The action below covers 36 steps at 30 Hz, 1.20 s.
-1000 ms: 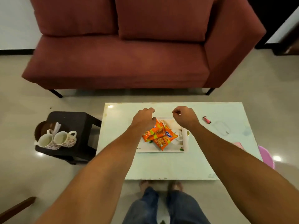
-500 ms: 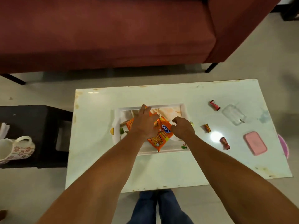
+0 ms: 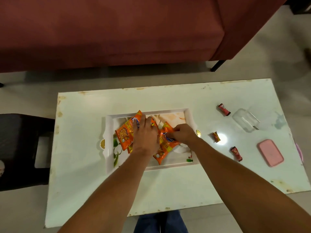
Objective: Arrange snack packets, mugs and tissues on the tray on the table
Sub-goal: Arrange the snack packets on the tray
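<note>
A white tray (image 3: 188, 115) with a floral print lies in the middle of the white table (image 3: 84, 174). Several orange snack packets lie in it. My left hand (image 3: 146, 135) presses flat on the left packet (image 3: 124, 133). Fingers of my right hand (image 3: 182, 133) pinch the top of the right packet (image 3: 165, 148). No mugs or tissues show in this view.
Small red and orange candy wrappers (image 3: 223, 109) (image 3: 216, 137) (image 3: 236, 153), a clear plastic box (image 3: 245, 119) and a pink lid (image 3: 271, 154) lie on the table's right side. A black stool (image 3: 21, 148) stands left of the table. A red sofa (image 3: 117, 31) is behind it.
The camera has tilted down and closer to the table. Both hands have come down onto the snack packets in the tray and spread them apart; the mugs on the stool have left the view.
</note>
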Tool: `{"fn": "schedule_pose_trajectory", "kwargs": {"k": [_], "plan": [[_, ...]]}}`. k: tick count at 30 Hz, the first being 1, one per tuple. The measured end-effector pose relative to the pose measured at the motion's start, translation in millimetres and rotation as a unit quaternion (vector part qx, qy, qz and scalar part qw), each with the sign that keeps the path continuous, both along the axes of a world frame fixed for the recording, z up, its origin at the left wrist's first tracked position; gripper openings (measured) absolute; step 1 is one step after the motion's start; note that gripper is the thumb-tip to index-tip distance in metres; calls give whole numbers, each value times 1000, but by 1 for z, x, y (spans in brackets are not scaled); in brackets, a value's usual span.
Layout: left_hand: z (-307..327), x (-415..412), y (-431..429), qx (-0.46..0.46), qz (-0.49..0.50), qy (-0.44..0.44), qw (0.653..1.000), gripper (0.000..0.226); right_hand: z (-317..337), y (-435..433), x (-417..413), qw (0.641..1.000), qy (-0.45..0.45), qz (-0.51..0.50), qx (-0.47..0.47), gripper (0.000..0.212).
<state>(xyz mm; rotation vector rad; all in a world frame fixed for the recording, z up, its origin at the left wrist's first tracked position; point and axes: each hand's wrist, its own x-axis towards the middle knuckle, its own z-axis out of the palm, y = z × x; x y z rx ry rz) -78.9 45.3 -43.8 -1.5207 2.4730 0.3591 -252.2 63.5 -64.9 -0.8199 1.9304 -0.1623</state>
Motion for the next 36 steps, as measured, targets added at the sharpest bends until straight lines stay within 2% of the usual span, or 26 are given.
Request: {"fn": "schedule_pose_trajectory", "kwargs": {"k": [4, 9, 16, 22, 24, 27, 29, 31, 34, 36], "plan": [[8, 3, -2, 10, 60, 27, 998, 44, 13, 4, -24, 992, -24, -99, -80, 31], [13, 2, 4, 6, 62, 34, 998, 46, 23, 6, -43, 972, 38, -182, -147, 42], [4, 3, 15, 19, 25, 24, 999, 67, 10, 10, -41, 973, 128, -149, -120, 51], [5, 9, 14, -26, 153, 53, 986, 82, 11, 11, -40, 963, 168, -166, -127, 66], [7, 10, 14, -13, 189, 47, 981, 90, 16, 16, -36, 946, 235, -161, -156, 63], [10, 17, 13, -13, 230, 68, 971, 99, 26, 19, -23, 908, 314, -123, -248, 43], [10, 25, 14, -9, 265, 89, 960, 99, 31, 14, -3, 920, 253, -72, -290, 28], [9, 33, 14, 14, 325, 119, 938, 96, 34, 3, 26, 947, 165, -7, -277, 25], [6, 46, 13, 46, 387, 151, 908, 80, 32, -16, 71, 982, 70, 49, -170, 44], [5, 54, 12, 65, 404, 173, 896, 63, 26, -23, 95, 992, 24, 60, -106, 55]]}}
